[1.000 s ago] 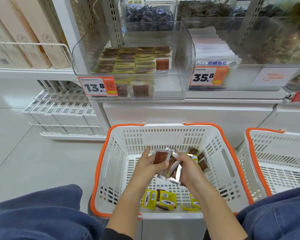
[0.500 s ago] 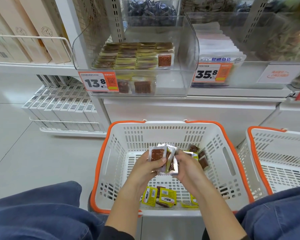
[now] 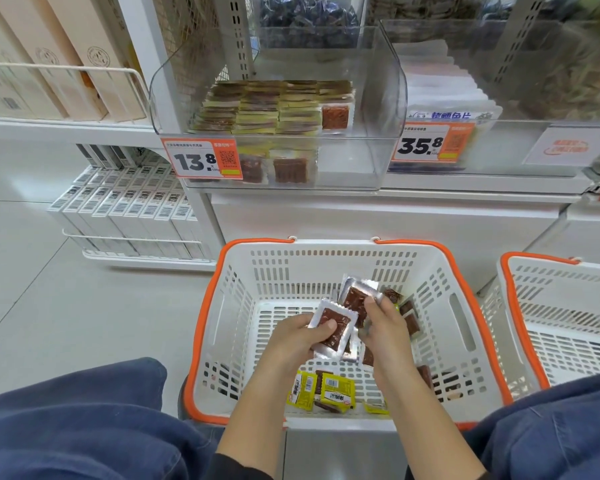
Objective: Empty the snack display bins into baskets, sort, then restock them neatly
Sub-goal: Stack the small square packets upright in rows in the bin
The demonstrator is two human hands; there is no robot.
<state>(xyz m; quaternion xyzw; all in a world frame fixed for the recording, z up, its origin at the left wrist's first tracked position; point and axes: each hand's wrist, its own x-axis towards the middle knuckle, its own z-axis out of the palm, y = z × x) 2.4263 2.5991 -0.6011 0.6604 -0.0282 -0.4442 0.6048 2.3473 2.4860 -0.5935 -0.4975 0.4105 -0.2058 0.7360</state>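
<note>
Hands work above the white basket [image 3: 326,261]: the left hand [image 3: 297,336] grips a stack of brown snack packets [image 3: 334,327], the right hand [image 3: 383,327] pinches another packet [image 3: 354,299]. Yellow packets [image 3: 336,393] lie on the basket floor.

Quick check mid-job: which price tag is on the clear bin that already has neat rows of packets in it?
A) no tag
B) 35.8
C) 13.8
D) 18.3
C: the clear bin holding the rows of packets carries the orange 13.8 tag at its front left corner; the 35.8 tag hangs on the next bin to the right.
</note>
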